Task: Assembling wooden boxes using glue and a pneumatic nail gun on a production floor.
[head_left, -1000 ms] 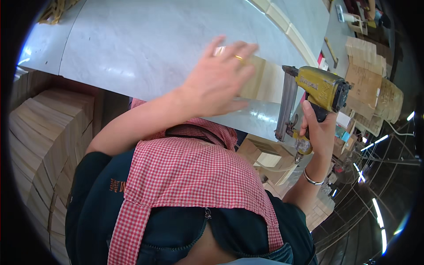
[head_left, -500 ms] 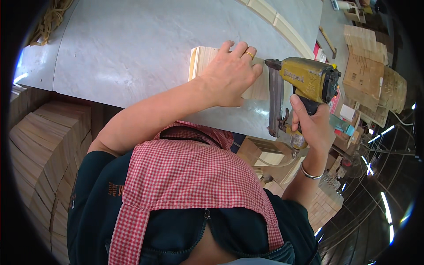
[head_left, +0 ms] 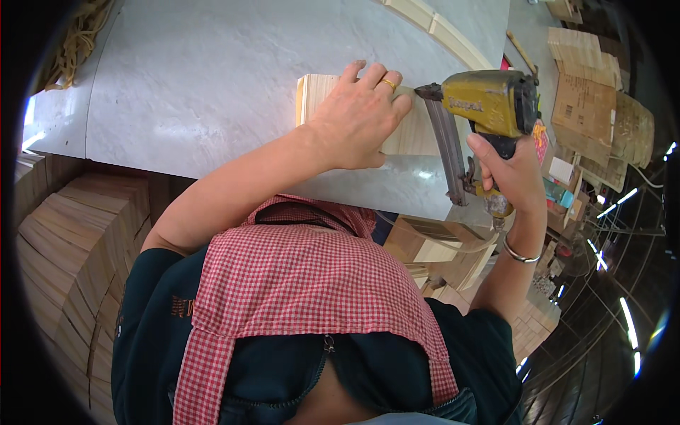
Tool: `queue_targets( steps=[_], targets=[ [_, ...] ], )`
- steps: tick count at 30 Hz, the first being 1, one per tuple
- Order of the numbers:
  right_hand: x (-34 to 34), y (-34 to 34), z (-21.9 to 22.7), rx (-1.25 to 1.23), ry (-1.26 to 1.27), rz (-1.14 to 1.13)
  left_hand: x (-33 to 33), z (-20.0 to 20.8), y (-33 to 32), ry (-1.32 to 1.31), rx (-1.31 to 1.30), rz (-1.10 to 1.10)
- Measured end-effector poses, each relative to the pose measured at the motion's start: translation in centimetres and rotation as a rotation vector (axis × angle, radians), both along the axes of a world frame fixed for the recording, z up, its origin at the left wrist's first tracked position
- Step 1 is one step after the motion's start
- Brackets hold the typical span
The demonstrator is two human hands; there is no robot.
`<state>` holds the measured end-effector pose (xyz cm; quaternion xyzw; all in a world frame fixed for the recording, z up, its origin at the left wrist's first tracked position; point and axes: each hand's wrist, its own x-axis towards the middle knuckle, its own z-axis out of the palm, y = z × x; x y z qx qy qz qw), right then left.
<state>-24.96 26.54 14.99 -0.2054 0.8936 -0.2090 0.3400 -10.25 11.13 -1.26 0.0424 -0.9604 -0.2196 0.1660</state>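
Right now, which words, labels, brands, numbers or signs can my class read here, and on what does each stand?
Yellow nail gun: lettering on its side, wording not copied.
Dark shirt: orange lettering beside the checked apron, wording not copied.
Shirt's left side: a pale mark, too small to read.
Cardboard box: print too small to read.

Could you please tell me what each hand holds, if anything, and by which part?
The right hand grips the yellow nail gun by its black handle; the left hand lies across the wooden piece, grip unclear.
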Motion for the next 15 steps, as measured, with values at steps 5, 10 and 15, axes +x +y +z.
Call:
queue_targets(
  steps=[5,10,15],
  targets=[
    [0.5,3.9,-0.9,-0.081,0.255,-0.207,0.5,-0.5,-0.6,0.002,-0.04,-0.062],
    [-2.1,16.9,-7.3,-0.326,0.393,-0.224,2.2,1.9,-2.3,-0.06,0.271,0.004],
    [-4.2,28.7,-15.4,0.187,0.785,-0.121,10.3,5.0,-7.9,-0.142,1.586,0.309]
  ],
)
